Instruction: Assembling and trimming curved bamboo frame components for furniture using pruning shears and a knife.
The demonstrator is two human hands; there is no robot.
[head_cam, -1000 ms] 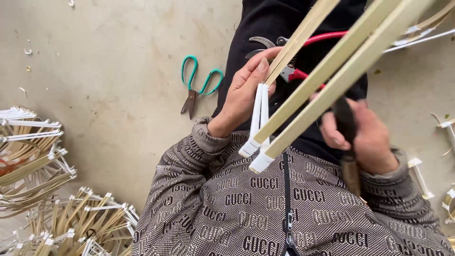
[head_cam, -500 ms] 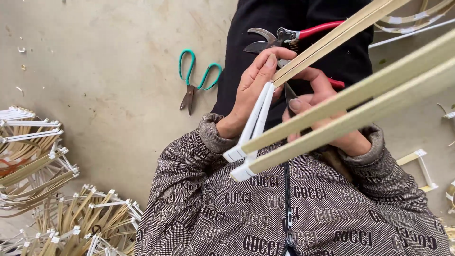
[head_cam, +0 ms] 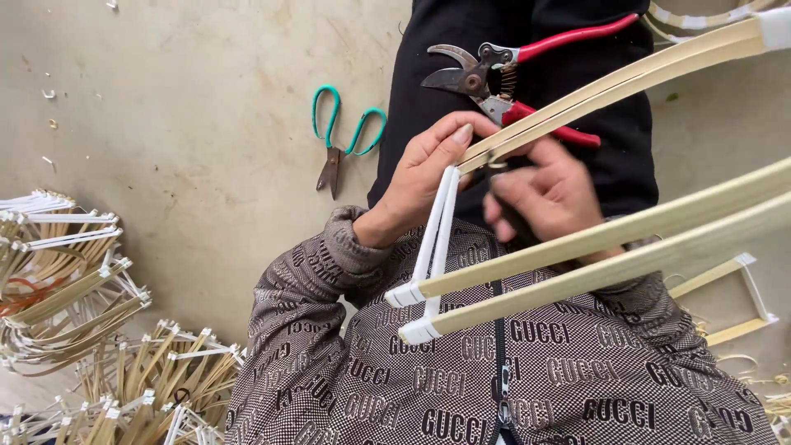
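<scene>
A bare concrete floor [head_cam: 165, 124] spreads under the work, with heaps of finished bamboo frames [head_cam: 74, 330] crowding its lower left corner and open room toward the top left. Across the lap lies the bamboo frame [head_cam: 593, 239] in hand: long pale strips running up to the right, their near ends bound in white tape and joined by a white cross strip. The left hand [head_cam: 420, 181] pinches the upper strip end closed between thumb and fingers. The right hand [head_cam: 540, 194] curls shut around a dark handle just beside it. Red pruning shears [head_cam: 511, 78] rest on the dark trousers, and green scissors [head_cam: 342, 136] lie on the floor nearby
</scene>
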